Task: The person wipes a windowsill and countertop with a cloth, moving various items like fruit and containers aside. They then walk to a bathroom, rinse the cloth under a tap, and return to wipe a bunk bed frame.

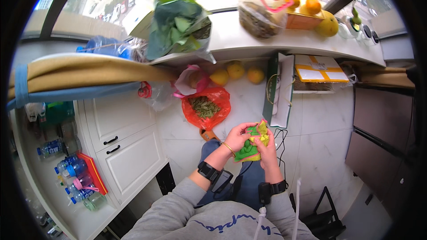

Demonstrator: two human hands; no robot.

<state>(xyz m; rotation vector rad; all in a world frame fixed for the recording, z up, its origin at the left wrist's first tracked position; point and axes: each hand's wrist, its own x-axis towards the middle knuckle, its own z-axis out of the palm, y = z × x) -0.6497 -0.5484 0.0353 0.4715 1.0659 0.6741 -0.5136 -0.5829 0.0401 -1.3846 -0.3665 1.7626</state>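
A green and yellow cleaning cloth [248,150] with pink edging is bunched between my two hands, above my lap. My left hand [237,137] grips its left side, thumb on the cloth. On the right side, my right hand [267,146] pinches the folded yellow part. Beyond my hands, to the left, an open red plastic bag [223,103] on the floor holds dried leaves [204,107]. An orange slipper [209,134] shows just below that bag.
Yellow citrus fruits [235,70] and a pink bag [191,79] lie past the red bag. A tall green gift bag [271,96] stands ahead, with black cable [282,153] on the floor nearby. White cabinets [128,163] flank the left, a dark brown cabinet [380,113] the right.
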